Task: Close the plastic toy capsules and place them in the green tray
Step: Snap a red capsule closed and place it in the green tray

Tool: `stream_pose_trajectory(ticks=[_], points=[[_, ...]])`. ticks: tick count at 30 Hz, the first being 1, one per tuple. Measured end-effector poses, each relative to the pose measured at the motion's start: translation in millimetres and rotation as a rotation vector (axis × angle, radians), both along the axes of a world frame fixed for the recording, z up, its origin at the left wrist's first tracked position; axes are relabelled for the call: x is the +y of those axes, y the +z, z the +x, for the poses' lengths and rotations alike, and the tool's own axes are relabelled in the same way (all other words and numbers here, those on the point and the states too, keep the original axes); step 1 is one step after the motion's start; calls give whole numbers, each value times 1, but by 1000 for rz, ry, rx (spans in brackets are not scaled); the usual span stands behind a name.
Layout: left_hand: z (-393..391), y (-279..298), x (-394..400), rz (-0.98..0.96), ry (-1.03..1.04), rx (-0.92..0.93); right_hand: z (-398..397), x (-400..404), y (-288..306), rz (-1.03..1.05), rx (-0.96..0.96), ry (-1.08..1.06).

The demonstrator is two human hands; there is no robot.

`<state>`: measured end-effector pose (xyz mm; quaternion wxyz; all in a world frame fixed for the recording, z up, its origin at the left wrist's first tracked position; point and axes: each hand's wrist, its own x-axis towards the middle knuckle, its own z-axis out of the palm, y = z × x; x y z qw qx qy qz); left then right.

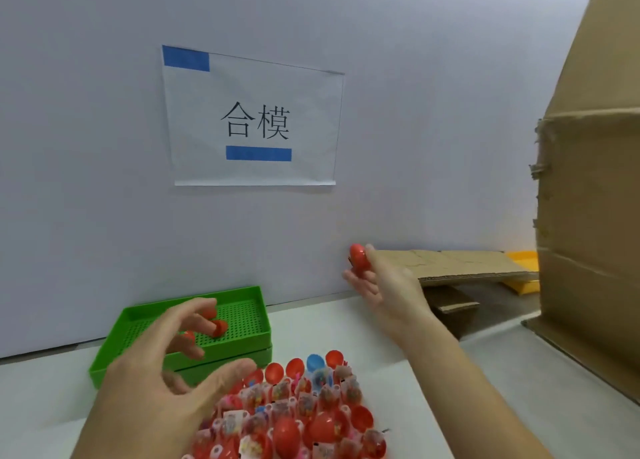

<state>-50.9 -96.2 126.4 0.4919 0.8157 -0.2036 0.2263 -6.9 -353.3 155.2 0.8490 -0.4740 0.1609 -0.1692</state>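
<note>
A green tray (145, 311) with a perforated floor stands at the back left, against the wall. Red closed capsules (219, 327) lie in it, partly hidden by my fingers. My left hand (166, 379) hovers in front of the tray with fingers spread and loosely bent, holding nothing. My right hand (377, 282) is raised near the wall and grips a red capsule (359, 259) between thumb and fingers. A pile of open capsules (301, 413), mostly red and one blue (315, 361), with small toys inside, sits at the bottom centre.
A paper sign (252, 119) with blue tape hangs on the white wall. Flat cardboard (460, 264) and a tall cardboard box (588, 216) stand at the right, with a yellow bin (523, 261) behind them. The table top (346, 320) is white.
</note>
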Motion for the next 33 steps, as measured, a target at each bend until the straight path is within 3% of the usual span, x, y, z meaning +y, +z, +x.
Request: stream_pose_trajectory(ticks=[2, 4, 10, 16, 19, 22, 26, 33], points=[[1, 3, 5, -60, 5, -9, 16, -29, 14, 148, -9, -105], [3, 3, 8, -103, -8, -12, 25, -44, 21, 189, 25, -72], [10, -4, 19, -92, 36, -2, 5, -14, -16, -158, 120, 68], [9, -2, 49, 210, 51, 194, -30, 7, -60, -806, 265, 432], [10, -11, 59, 411, 42, 325, -40, 23, -51, -1187, 236, 629], [12, -19, 63, 539, 44, 432, -40, 40, -40, -1406, 146, 659], [19, -31, 72, 564, 135, 470, -39, 57, -38, -1479, 49, 608], [40, -59, 71, 331, 299, 393, -37, 62, -39, -1487, -37, 566]])
